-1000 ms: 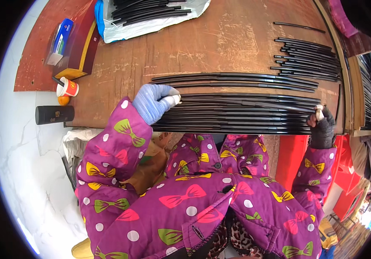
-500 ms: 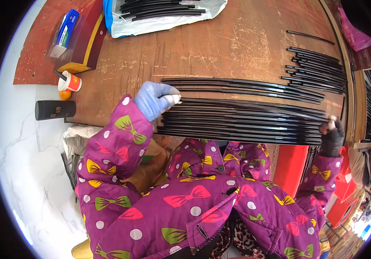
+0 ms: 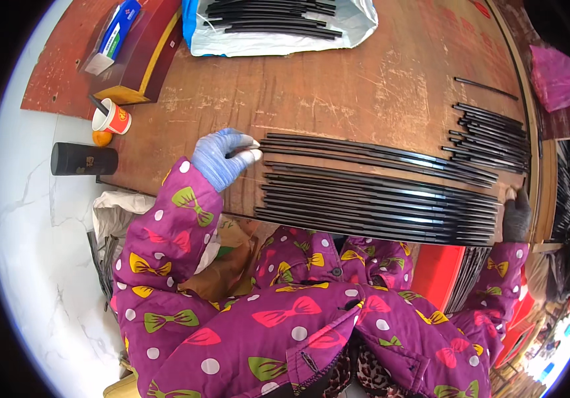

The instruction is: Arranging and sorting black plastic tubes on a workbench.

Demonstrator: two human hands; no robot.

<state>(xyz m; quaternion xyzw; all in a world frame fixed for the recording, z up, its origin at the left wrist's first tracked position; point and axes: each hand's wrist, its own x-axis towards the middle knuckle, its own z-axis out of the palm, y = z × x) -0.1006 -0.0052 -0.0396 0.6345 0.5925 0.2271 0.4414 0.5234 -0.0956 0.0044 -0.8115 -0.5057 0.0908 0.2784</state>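
Long thin black rods (image 3: 378,202) lie side by side in a row along the table's near edge. Just beyond them runs a smaller group of black rods (image 3: 364,151), slightly fanned out. My left hand (image 3: 222,159), in a blue glove with pale fingertips, is at the left ends of this farther group. Its thumb and forefinger are apart, with no rod between them. Past the right ends of the near row, my right hand (image 3: 516,217) in a dark glove rests by the table's edge. Its bare-looking fingertips point away from me and grip nothing visible.
Shorter black rods (image 3: 487,138) are piled at the right, with a single rod (image 3: 485,87) beyond. A white bag (image 3: 285,45) holding black rods lies at the back. To the left are a paper cup (image 3: 114,118), an orange fruit (image 3: 102,138), a black cylinder (image 3: 84,159) and a dark-red box (image 3: 140,66).
The rod held between my hands over the near row has been let go, and the farther group looks fuller. My left hand has shifted left, my right hand slightly right and nearer.
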